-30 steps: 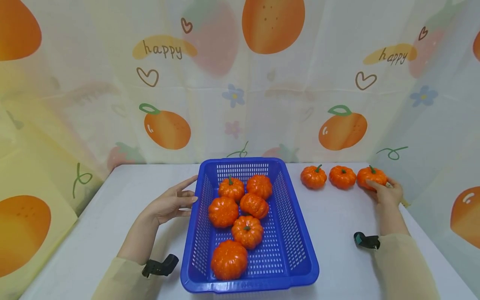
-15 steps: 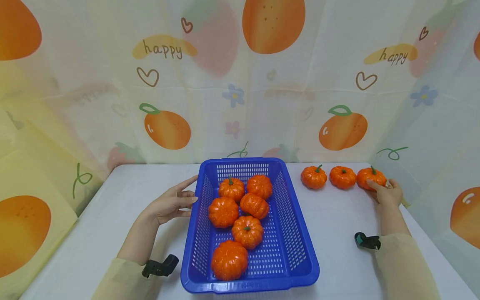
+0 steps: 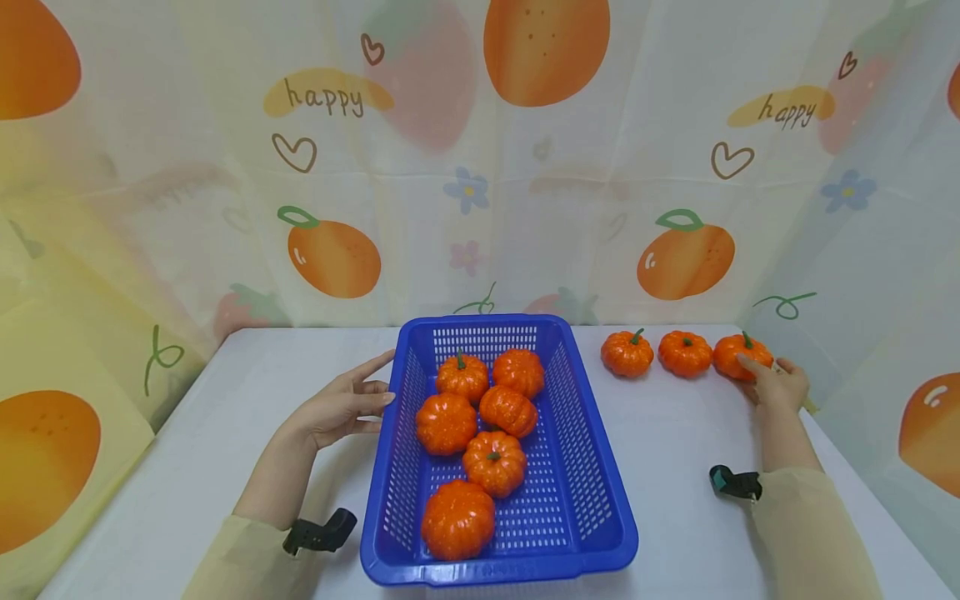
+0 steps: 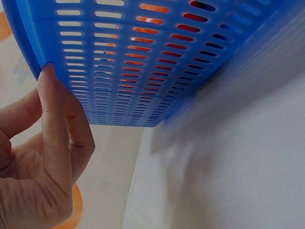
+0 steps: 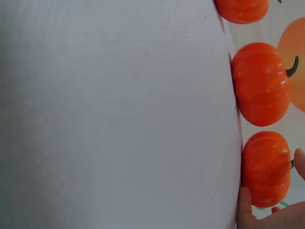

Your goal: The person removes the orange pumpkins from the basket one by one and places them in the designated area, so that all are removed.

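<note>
In the head view my left hand (image 3: 337, 410) is at the left side of a blue plastic basket (image 3: 622, 537), its fingertips touching the rim. The left wrist view shows a fingertip against the rim of the perforated basket (image 4: 107, 57). Several glossy orange toy pumpkins (image 3: 459, 520) lie inside. At the right, my right hand (image 3: 780, 387) is beside the end pumpkin (image 3: 738, 352), thumb at its front and fingers spread round its right side. In the right wrist view this pumpkin (image 5: 267, 167) sits on the table between the thumb and fingers of the hand (image 5: 281, 219).
Left of that pumpkin, a middle pumpkin (image 3: 685, 355) and a green-stemmed pumpkin (image 3: 627, 355) make a row along the back edge of the white-covered table (image 3: 667, 450). A printed curtain (image 3: 555, 242) hangs right behind the table.
My right hand has shifted very slightly to the right, and its thumb has slid a little across the end pumpkin. The left hand and basket stay where they were.
</note>
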Demonstrator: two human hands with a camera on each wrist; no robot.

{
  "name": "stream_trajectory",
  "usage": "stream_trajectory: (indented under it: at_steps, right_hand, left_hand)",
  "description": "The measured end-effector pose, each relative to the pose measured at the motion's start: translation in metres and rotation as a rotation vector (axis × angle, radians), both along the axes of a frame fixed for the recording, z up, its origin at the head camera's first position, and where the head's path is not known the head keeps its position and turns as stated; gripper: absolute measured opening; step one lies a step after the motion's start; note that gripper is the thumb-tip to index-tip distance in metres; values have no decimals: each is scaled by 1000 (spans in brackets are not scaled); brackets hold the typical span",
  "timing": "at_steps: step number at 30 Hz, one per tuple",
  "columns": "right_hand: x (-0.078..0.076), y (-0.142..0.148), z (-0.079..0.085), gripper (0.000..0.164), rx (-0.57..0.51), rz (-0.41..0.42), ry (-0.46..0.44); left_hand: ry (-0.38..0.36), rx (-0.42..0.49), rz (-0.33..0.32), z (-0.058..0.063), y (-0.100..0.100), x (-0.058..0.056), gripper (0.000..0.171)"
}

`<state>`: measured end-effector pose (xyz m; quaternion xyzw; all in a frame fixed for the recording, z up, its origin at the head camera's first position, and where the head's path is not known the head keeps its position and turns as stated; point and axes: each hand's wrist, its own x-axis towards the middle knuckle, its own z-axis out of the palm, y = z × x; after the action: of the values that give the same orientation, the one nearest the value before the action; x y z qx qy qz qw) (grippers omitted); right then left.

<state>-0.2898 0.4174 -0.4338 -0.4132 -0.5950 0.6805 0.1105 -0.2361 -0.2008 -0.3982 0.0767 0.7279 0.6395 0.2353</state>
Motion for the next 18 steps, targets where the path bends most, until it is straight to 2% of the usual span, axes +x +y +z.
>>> stream_trajectory:
  at_steps: [7, 14, 18]
  right_hand:
    - [2, -3, 11, 102, -45, -36, -13]
    - [12, -15, 22, 90, 153, -3, -96]
    - [16, -26, 29, 88, 219, 29, -84]
  left_hand:
    - [0, -3, 2, 0, 0, 0, 82]
    - [0, 3, -8, 1, 0, 0, 81]
    - [-3, 6, -7, 1, 0, 0, 81]
